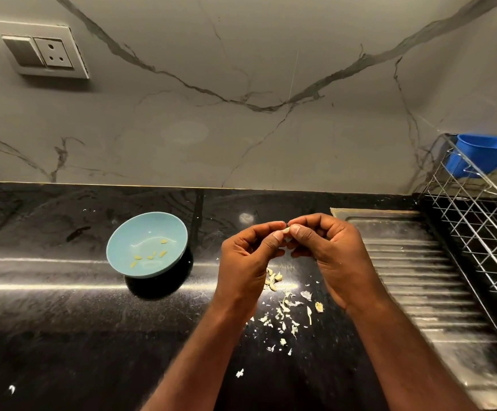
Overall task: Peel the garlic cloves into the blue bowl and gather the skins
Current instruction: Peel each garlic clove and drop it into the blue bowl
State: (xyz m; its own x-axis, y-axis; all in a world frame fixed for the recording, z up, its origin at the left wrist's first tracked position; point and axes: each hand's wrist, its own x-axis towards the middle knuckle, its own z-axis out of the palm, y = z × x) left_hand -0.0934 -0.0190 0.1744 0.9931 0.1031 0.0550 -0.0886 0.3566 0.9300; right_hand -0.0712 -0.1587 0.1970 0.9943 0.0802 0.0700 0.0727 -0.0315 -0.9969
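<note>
A person's left hand (247, 256) and right hand (324, 247) meet above a glossy black stone surface (63, 321), the thumbs and forefingers of both pinching one small pale garlic clove (285, 231) between them, mid-peel. The clove shows only as a sliver between the fingertips. Its long axis seems to run across from hand to hand, though which end points where cannot be told. Once bare, it looks bound for the shallow light-blue ceramic bowl (128, 232) well to the left of the hands, where five peeled yellowish cloves (152, 256) lie; that calls for a leftward reach and a release. Just beneath the hands lie a small heap of unpeeled cloves (272, 280) and scattered papery white skins (285, 312), not yet gathered.
</note>
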